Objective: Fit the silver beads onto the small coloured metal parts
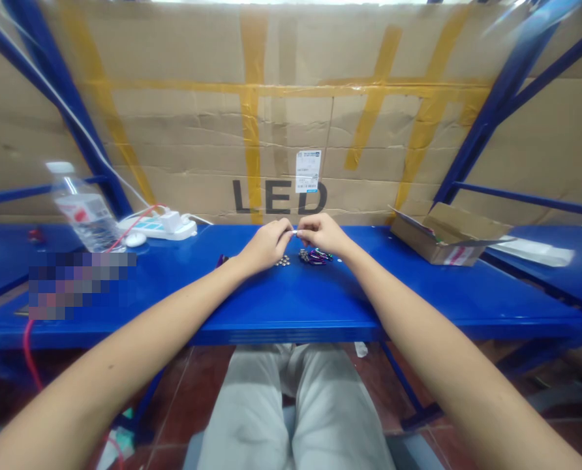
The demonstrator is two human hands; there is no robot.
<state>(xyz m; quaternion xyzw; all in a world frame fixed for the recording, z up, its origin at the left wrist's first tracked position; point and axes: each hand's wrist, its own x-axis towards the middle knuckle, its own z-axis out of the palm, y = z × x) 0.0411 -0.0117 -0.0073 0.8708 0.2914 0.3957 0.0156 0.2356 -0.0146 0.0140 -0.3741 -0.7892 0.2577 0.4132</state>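
My left hand (267, 244) and my right hand (322, 234) meet above the far half of the blue table (291, 300). Their fingertips pinch a small, pale, shiny piece (294, 234) between them; it is too small to name. Below my left hand lies a little heap of small silvery metal parts (283, 260). Under my right hand is a pile of shiny purple and green metallic pieces (316, 256), with more silvery bits at its left side. Something dark purple (221, 260) shows partly behind my left forearm.
An opened cardboard box (432, 241) stands at the right, near a white strip (536, 252). At the left are a plastic water bottle (83, 209), a white power strip (149, 227) with cables, and a blurred-out object (76, 287). A large cardboard sheet (188, 150) rises behind the table.
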